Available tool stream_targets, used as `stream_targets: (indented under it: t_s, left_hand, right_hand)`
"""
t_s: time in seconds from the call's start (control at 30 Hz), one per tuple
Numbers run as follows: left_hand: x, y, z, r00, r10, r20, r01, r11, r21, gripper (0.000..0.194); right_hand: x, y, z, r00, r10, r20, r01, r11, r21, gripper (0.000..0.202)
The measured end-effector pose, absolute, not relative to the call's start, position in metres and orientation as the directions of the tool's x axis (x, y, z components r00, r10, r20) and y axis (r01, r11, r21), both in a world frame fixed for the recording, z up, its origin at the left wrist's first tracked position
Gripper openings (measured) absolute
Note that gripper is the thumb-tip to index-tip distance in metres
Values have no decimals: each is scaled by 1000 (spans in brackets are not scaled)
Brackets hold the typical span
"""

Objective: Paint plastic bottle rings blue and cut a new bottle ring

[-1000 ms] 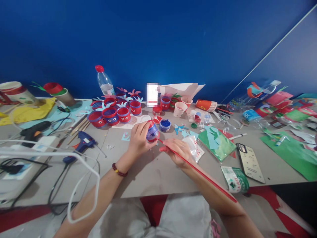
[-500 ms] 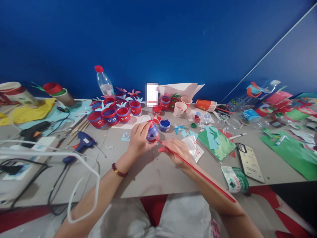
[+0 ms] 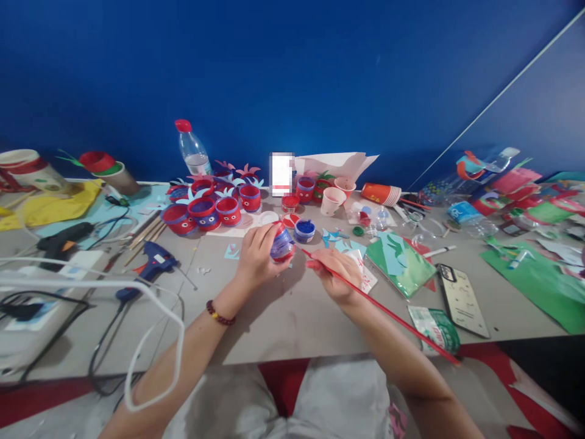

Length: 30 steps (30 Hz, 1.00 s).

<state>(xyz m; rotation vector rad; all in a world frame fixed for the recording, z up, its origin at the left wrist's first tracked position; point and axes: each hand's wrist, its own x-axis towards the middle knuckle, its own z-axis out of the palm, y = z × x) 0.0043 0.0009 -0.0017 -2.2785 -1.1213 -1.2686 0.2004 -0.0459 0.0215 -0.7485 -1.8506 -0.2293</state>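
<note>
My left hand (image 3: 259, 259) is wrapped around a small cup (image 3: 282, 244) painted blue and red, which it holds tilted above the table. A long red paintbrush (image 3: 384, 310) is pinched in my right hand (image 3: 338, 271), its handle slanting down to the right past my forearm. The brush tip is close to the cup's right side; whether it touches I cannot tell. Just behind the cup stands an open jar of blue paint (image 3: 304, 230). Farther back is an open jar of red paint (image 3: 289, 203).
Several painted cups with googly eyes (image 3: 204, 213) stand at the back left, before a plastic bottle (image 3: 192, 149). A blue glue gun (image 3: 153, 265) and a white cable (image 3: 180, 329) lie left. White paper cups (image 3: 332, 201), a green packet (image 3: 402, 268) and a phone (image 3: 462, 300) are right.
My right hand has moved right, drawing the brush tip back from the cup's lower edge and swinging the handle's end outward. My left hand and the cup have hardly moved.
</note>
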Motion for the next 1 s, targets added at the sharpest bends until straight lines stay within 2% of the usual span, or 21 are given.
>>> stream_targets:
  t_s: [0.23,0.4,0.53,0.63,0.7,0.83,1.0]
  left_hand:
    - [2,2,-1,318,486,814,739,-665,108,71]
    - [1,3,-1,281,508,814,749,-646,145,69]
    - [1,3,-1,260,578,774,768,-609,198,70]
    - [0,3,-2,277,600,751,763,-612,207,73]
    - [0,3,-2,288,583,759,755,-626,195,74]
    - [0,3,-2,278,561,780,751,-633,188,73]
    - [0,3,-1,259,572,778,750,-627,211,71]
  right_hand:
    - [196,-49,24,-268,481,835,563,781,-270,20]
    - [201,-43,22,-134,584,801,618,681,-393,28]
    - [201,-42,16,6,626,780,566,641,-519,24]
    - [197,-43,13,1,689,725,516,621,-591,24]
    - [195,-43,12,-41,696,717,509,632,-584,24]
    - [193,-42,11,-116,625,772,549,688,-474,23]
    - [195,-42,12,-110,576,810,622,675,-396,22]
